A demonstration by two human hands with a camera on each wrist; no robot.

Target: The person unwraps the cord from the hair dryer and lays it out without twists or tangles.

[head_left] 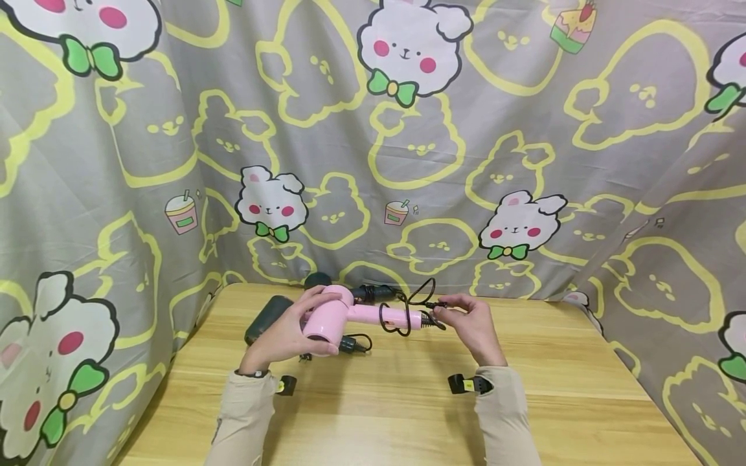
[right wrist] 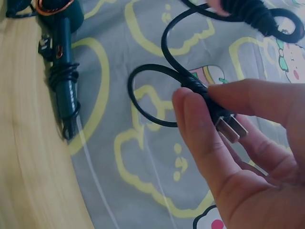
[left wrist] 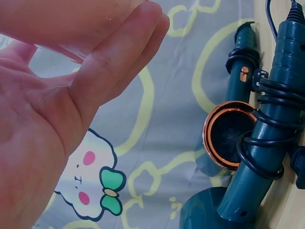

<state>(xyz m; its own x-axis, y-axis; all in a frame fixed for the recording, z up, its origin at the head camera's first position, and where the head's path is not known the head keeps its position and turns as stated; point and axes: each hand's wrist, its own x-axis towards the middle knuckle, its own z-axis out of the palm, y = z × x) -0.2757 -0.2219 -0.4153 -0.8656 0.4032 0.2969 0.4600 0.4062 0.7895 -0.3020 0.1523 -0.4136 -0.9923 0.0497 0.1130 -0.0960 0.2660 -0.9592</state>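
A pink hair dryer is held level over the table, its barrel at the left. My left hand grips the barrel, thumb below and fingers over the top; in the left wrist view only the pink underside shows. Black cord loops loosely round the handle. At the handle's right end, my right hand pinches the cord's plug between thumb and fingers. Two flat metal prongs point out toward the palm in the right wrist view, and a loop of cord hangs beside the fingertips.
Behind and beneath the pink dryer lie two dark green hair dryers, one at the back and one nearer, with black cord wound round their handles. The wooden table is bounded by a patterned grey curtain at the back and sides.
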